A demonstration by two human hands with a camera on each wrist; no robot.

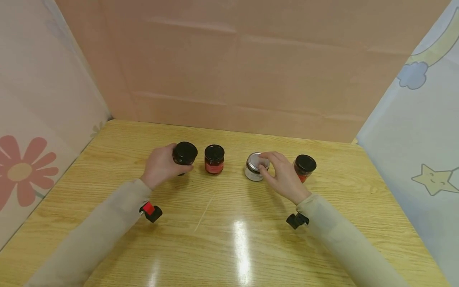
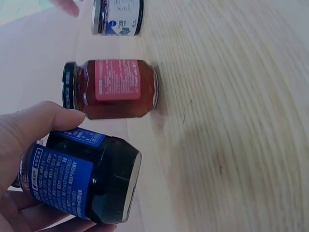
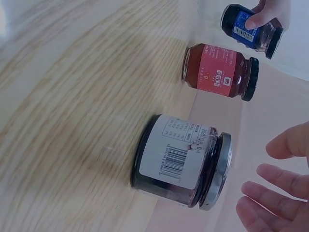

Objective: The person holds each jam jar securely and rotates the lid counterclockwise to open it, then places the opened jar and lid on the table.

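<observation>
My left hand (image 1: 160,165) grips a dark glass jar with a black lid (image 1: 185,151), its thumb and fingers curled round it. In the left wrist view this blue-labelled jar (image 2: 65,176) is tilted, its base off the table. Just above the silver-lidded jar (image 1: 253,172) is my right hand (image 1: 285,177), fingers spread and loosely bent. The right wrist view shows those fingers (image 3: 280,181) apart from the lid, holding nothing; the white-labelled jar (image 3: 166,154) stands upright on the table. Between the two hands stands a red-labelled jar (image 1: 214,161) with a black lid.
Another black-lidded jar (image 1: 305,163) with a red label stands to the right, partly hidden behind my right hand. All are on a wooden table (image 1: 201,247). A brownish panel (image 1: 233,71) rises along the back, with patterned walls on both sides.
</observation>
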